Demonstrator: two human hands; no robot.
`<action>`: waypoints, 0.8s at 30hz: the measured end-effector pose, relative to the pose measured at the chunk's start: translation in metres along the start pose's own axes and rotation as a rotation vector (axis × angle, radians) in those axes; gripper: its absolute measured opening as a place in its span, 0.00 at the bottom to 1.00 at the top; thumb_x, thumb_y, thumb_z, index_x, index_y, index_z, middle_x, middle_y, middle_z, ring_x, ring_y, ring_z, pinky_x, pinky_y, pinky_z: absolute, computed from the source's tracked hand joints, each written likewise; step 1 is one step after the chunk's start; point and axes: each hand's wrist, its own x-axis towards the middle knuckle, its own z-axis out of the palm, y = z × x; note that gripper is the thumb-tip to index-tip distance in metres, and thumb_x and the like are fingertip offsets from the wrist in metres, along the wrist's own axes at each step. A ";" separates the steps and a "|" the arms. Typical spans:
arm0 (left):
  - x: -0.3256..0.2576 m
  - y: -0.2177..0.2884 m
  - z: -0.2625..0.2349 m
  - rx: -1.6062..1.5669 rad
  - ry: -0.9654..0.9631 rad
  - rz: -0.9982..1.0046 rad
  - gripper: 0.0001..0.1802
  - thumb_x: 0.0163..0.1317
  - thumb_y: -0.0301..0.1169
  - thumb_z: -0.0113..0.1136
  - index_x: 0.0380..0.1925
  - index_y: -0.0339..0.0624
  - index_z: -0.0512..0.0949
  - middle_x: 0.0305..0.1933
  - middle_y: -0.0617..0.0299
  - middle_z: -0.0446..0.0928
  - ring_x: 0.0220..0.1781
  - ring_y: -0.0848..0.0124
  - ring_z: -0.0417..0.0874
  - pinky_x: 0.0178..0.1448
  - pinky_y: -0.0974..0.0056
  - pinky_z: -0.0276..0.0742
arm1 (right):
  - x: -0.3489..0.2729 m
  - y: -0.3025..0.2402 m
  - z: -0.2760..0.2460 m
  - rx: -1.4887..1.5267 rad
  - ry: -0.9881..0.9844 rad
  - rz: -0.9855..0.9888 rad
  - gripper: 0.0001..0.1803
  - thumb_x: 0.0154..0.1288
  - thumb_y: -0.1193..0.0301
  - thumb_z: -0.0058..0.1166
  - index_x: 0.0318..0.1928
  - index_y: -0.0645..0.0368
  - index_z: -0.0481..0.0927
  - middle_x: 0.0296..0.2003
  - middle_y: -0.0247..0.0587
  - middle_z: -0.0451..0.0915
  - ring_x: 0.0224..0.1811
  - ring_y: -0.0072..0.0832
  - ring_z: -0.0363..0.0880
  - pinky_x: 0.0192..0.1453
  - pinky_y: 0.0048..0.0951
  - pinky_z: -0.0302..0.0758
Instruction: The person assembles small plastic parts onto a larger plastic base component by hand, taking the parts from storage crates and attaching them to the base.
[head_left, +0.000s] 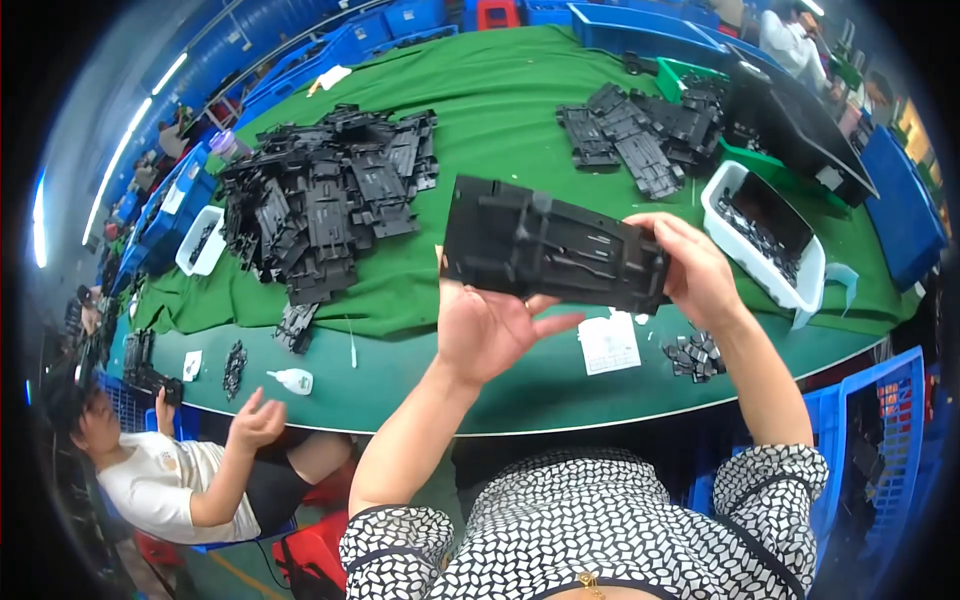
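Between my two hands, raised above the table's near side, is a black molded plastic panel (560,245) with ribs and slots. My left hand (485,325) supports its left end and underside, thumb side up and some fingers stretched beneath it. Around the right end my right hand (695,270) is closed, fingers along the upper edge. Below the panel a white paper sheet (609,343) lies on the table, and a small heap of black parts (692,357) sits to its right.
A big pile of black panels (330,190) covers the far left cloth; a smaller pile (640,135) lies far right. A white bin (765,240) of small parts stands right. A white bottle (292,380) lies near a seated co-worker (180,470) at left. A blue crate (880,440) stands lower right.
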 end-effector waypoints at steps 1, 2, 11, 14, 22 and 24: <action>-0.003 -0.002 -0.002 -0.049 0.009 -0.079 0.45 0.64 0.67 0.25 0.68 0.45 0.57 0.68 0.44 0.60 0.66 0.37 0.63 0.63 0.29 0.60 | 0.000 -0.003 -0.008 -0.059 0.032 -0.012 0.17 0.73 0.64 0.40 0.53 0.61 0.74 0.42 0.37 0.79 0.42 0.21 0.80 0.45 0.25 0.80; -0.007 -0.001 -0.006 -0.103 0.019 -0.165 0.44 0.64 0.66 0.28 0.70 0.45 0.54 0.71 0.43 0.56 0.67 0.33 0.60 0.61 0.28 0.61 | 0.004 -0.009 -0.015 -0.155 0.014 -0.026 0.17 0.72 0.64 0.42 0.51 0.62 0.76 0.42 0.38 0.79 0.42 0.21 0.80 0.47 0.26 0.79; -0.013 -0.017 0.022 0.030 -0.038 -0.548 0.61 0.53 0.69 0.52 0.71 0.37 0.40 0.70 0.26 0.45 0.62 0.25 0.61 0.54 0.28 0.68 | 0.016 -0.055 0.000 -0.851 -0.412 -0.139 0.15 0.70 0.63 0.46 0.43 0.61 0.80 0.32 0.29 0.78 0.37 0.15 0.74 0.43 0.20 0.71; -0.006 -0.028 0.034 0.463 0.043 -0.524 0.61 0.50 0.60 0.63 0.69 0.32 0.41 0.66 0.28 0.54 0.53 0.36 0.76 0.50 0.40 0.78 | 0.010 -0.058 0.007 -0.922 -0.429 -0.208 0.16 0.71 0.63 0.45 0.45 0.61 0.79 0.33 0.35 0.79 0.37 0.19 0.75 0.44 0.23 0.73; -0.025 -0.033 0.020 0.472 0.177 -0.026 0.51 0.56 0.53 0.59 0.66 0.26 0.50 0.67 0.33 0.56 0.50 0.45 0.80 0.47 0.45 0.82 | -0.043 -0.027 -0.040 -1.242 -0.144 -0.257 0.09 0.60 0.71 0.54 0.36 0.64 0.79 0.26 0.45 0.78 0.30 0.37 0.78 0.38 0.34 0.75; -0.020 -0.034 0.014 0.470 0.181 0.039 0.45 0.61 0.50 0.53 0.67 0.27 0.49 0.69 0.36 0.55 0.55 0.45 0.77 0.51 0.43 0.80 | -0.060 -0.015 -0.044 -1.336 -0.266 0.014 0.06 0.56 0.76 0.56 0.35 0.63 0.78 0.31 0.45 0.78 0.34 0.42 0.79 0.39 0.36 0.76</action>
